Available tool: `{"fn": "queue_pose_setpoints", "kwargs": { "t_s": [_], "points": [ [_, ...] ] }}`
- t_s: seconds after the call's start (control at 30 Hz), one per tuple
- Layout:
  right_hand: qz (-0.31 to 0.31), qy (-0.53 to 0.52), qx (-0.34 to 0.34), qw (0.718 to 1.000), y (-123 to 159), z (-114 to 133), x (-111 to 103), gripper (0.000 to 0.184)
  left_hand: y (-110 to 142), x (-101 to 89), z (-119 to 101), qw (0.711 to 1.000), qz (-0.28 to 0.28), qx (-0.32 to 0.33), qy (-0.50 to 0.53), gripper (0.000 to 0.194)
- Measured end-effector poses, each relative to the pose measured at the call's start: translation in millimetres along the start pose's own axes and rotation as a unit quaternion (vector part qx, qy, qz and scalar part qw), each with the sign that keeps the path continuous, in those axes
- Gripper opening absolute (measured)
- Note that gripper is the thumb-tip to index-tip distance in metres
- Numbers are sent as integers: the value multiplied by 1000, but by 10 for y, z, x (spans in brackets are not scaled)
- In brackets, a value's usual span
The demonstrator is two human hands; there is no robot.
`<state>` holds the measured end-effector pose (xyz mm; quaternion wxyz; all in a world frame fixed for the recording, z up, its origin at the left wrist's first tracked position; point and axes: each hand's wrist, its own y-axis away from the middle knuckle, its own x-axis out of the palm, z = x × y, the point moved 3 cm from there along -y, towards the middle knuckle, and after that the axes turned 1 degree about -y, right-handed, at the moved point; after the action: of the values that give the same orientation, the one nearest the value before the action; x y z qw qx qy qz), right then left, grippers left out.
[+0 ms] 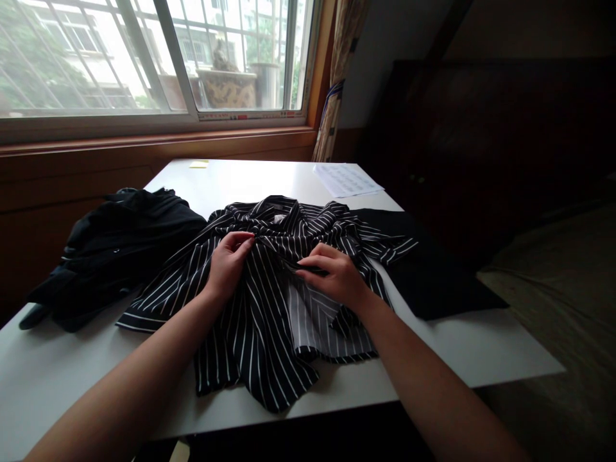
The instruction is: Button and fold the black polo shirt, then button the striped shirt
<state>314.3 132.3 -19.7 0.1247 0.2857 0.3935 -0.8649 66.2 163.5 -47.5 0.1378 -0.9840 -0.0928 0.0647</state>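
A black shirt with white stripes lies spread and rumpled on the white table, its collar pointing away from me. My left hand pinches the cloth at the shirt's upper front, fingers closed. To the right, my right hand grips the front edge of the opening between thumb and fingers. Below that hand the front falls apart, and the greyish inner side with its stripes shows. A pale label sits inside the collar. One sleeve stretches out toward the right.
A heap of black clothes lies at the table's left edge. Flat black cloth rests on the right. Printed sheets and a yellow note lie at the far end of the white table. A barred window stands behind.
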Motion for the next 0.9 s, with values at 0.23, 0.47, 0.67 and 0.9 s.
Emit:
{"fn": "queue_pose_setpoints", "kwargs": {
  "t_s": [0.23,0.47,0.67,0.9],
  "points": [
    [-23,-18,86,996,-9,-90,3,15,3,29,29,999,32,-8,8,30],
    [-30,-159,236,958,-29,-238,-86,30,2,23,33,1000,20,-18,11,29],
    [29,-241,296,924,-19,-259,-236,37,-29,-37,95,999,-16,-31,20,30],
    [127,-447,284,839,43,-44,-306,51,-36,-53,96,998,-18,-57,17,31]
  ]
}}
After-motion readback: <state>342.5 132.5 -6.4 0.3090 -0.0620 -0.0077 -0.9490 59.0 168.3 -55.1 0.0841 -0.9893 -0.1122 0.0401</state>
